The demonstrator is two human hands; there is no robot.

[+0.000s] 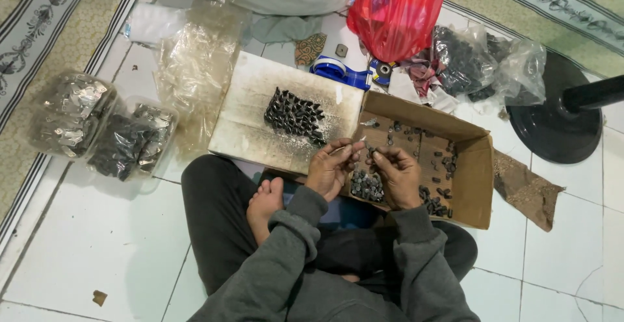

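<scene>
your left hand pinches a thin silvery metal strip at its fingertips; your right hand is curled beside it, its grip too small to tell. just below both hands, small dark metal pieces lie heaped in a worn cardboard box.

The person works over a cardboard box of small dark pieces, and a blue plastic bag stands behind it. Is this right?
Not quite: the head view shows the plastic bag behind the cardboard box is red, not blue. The small dark pieces do lie in the box.
</scene>
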